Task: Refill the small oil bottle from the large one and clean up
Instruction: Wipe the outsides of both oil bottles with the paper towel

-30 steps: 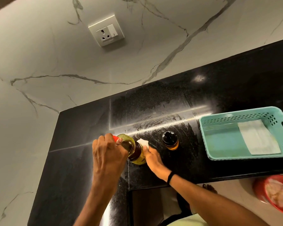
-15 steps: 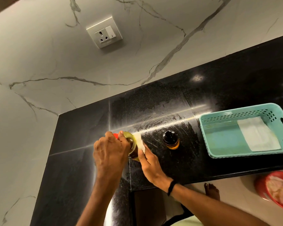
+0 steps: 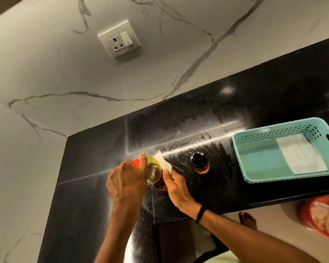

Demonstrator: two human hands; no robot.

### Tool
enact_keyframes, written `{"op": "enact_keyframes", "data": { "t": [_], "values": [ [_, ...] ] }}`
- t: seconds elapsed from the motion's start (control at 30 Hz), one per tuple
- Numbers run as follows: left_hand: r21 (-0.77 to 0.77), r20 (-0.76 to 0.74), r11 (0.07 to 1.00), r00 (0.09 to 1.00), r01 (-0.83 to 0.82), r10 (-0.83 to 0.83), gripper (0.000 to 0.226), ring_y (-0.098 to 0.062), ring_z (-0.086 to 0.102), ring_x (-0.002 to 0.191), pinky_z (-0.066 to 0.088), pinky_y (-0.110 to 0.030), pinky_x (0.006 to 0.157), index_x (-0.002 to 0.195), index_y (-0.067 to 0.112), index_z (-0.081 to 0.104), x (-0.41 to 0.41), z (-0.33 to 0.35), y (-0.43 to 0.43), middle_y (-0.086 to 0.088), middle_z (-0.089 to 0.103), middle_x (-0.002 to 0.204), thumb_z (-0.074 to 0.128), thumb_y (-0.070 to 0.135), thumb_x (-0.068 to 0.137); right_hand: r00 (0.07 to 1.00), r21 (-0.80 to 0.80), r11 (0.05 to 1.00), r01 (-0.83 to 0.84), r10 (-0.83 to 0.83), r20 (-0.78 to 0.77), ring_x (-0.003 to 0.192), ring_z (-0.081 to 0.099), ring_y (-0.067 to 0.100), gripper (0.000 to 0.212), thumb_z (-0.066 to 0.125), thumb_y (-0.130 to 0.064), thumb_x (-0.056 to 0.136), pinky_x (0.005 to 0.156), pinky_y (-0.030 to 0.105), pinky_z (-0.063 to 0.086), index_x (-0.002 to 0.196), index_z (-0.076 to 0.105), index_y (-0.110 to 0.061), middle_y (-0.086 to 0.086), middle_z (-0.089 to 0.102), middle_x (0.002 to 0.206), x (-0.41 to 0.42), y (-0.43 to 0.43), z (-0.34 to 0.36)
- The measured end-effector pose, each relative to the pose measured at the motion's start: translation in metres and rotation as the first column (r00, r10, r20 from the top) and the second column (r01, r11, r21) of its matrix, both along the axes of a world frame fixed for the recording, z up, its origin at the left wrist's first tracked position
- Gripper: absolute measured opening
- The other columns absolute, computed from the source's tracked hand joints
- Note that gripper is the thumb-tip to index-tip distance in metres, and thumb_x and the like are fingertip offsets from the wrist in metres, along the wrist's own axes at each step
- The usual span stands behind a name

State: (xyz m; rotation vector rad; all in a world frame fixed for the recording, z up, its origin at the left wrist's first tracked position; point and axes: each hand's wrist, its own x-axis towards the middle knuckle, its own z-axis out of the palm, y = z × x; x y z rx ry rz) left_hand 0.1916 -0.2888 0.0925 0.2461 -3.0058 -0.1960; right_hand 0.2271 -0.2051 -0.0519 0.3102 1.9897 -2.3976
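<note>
The large oil bottle (image 3: 154, 173), clear with yellow oil and a red cap (image 3: 135, 161), stands on the black counter (image 3: 235, 103). My left hand (image 3: 126, 180) is closed around its top and cap. My right hand (image 3: 174, 184) presses a white tissue (image 3: 163, 162) against the bottle's right side. To the right, apart from both hands, stands the small oil bottle (image 3: 199, 162), dark-capped with amber oil.
A teal plastic basket (image 3: 258, 175) with a white folded cloth (image 3: 300, 152) inside sits at the counter's right. A red bowl (image 3: 304, 215) holding crumpled tissue is on the floor below the counter edge. A wall socket (image 3: 120, 38) sits on the marble wall.
My right hand has slid the tissue up along the large bottle's right side. My left hand keeps its hold on the bottle's top. The small bottle has stayed put.
</note>
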Motion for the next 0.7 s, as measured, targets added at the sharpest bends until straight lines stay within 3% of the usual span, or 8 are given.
{"op": "enact_keyframes", "data": {
  "t": [0.17,0.23,0.33,0.4,0.47,0.53,0.6,0.7],
  "values": [
    [0.009,0.012,0.999,0.999,-0.05,0.05,0.071,-0.021,0.052,0.046,0.055,-0.039,0.06,0.048,0.01,0.051,-0.002,0.002,0.002,-0.003,0.049,0.048,0.035,0.066,0.09,0.927,0.118,0.987,-0.108,0.057,0.371,0.116,0.059,0.023,0.043,0.033,-0.038,0.105,0.097,0.037,0.048,0.124,0.063,-0.014,0.004,0.067,0.119,-0.009,0.017,-0.032],
    [0.005,0.006,0.998,0.998,-0.064,0.064,0.072,-0.022,0.052,0.047,0.055,-0.04,0.061,0.048,0.011,0.05,-0.002,0.003,0.005,-0.004,0.049,0.048,0.035,0.067,0.09,0.951,0.065,0.994,-0.084,0.061,0.303,0.121,0.058,0.022,0.045,0.033,-0.044,0.103,0.103,0.041,0.047,0.13,0.059,-0.018,0.006,0.064,0.127,-0.014,0.015,-0.013],
    [-0.018,0.021,0.994,0.994,-0.104,0.105,0.073,-0.024,0.053,0.052,0.051,-0.038,0.064,0.05,0.012,0.05,-0.005,0.006,0.009,-0.005,0.05,0.052,0.033,0.07,0.089,0.998,0.111,0.993,-0.046,0.042,0.036,0.139,0.042,0.016,0.059,0.029,-0.063,0.096,0.114,0.038,0.036,0.148,0.032,-0.034,0.0,0.042,0.153,-0.013,0.0,0.025],
    [-0.066,0.055,0.99,0.99,-0.126,0.13,0.078,-0.024,0.055,0.056,0.048,-0.038,0.064,0.055,0.011,0.056,-0.008,0.008,0.009,-0.007,0.054,0.057,0.028,0.077,0.086,0.996,0.187,0.981,-0.045,0.06,-0.072,0.143,0.035,0.011,0.063,0.026,-0.06,0.098,0.117,0.032,0.031,0.151,0.031,-0.028,-0.003,0.038,0.156,-0.01,0.0,0.037],
    [-0.107,0.09,0.987,0.987,-0.12,0.129,0.083,-0.023,0.055,0.059,0.047,-0.037,0.064,0.059,0.012,0.058,-0.008,0.011,0.009,-0.007,0.056,0.061,0.023,0.084,0.081,0.989,0.207,0.977,-0.058,0.084,-0.118,0.135,0.046,0.009,0.052,0.028,-0.048,0.103,0.111,0.027,0.038,0.147,0.041,-0.022,-0.002,0.051,0.146,-0.002,0.006,0.036],
    [-0.134,0.092,0.987,0.99,-0.09,0.102,0.084,-0.022,0.056,0.062,0.046,-0.037,0.063,0.067,0.013,0.059,-0.004,0.014,0.007,-0.005,0.056,0.063,0.022,0.087,0.078,0.998,0.189,0.982,-0.029,0.039,-0.049,0.109,0.062,0.005,0.041,0.034,-0.035,0.105,0.092,0.023,0.05,0.131,0.058,-0.014,-0.001,0.066,0.118,0.006,0.014,0.032],
    [-0.11,0.044,0.994,0.999,-0.013,0.018,0.073,-0.02,0.056,0.066,0.044,-0.035,0.064,0.088,0.016,0.06,0.001,0.018,0.003,-0.002,0.059,0.07,0.03,0.083,0.082,0.998,0.201,0.978,0.059,-0.059,-0.006,0.085,0.061,-0.006,0.034,0.039,-0.028,0.105,0.073,0.016,0.046,0.116,0.065,-0.01,-0.009,0.064,0.096,0.01,0.021,0.033],
    [-0.002,-0.061,0.988,0.986,0.156,-0.156,0.047,-0.017,0.058,0.069,0.041,-0.03,0.066,0.114,0.017,0.059,0.003,0.022,-0.005,-0.003,0.067,0.081,0.052,0.058,0.091,0.986,0.232,0.958,0.166,-0.156,-0.064,0.069,0.053,-0.014,0.022,0.04,-0.022,0.105,0.063,0.007,0.038,0.104,0.061,-0.015,-0.019,0.05,0.077,0.008,0.029,0.05]
  ]
}}
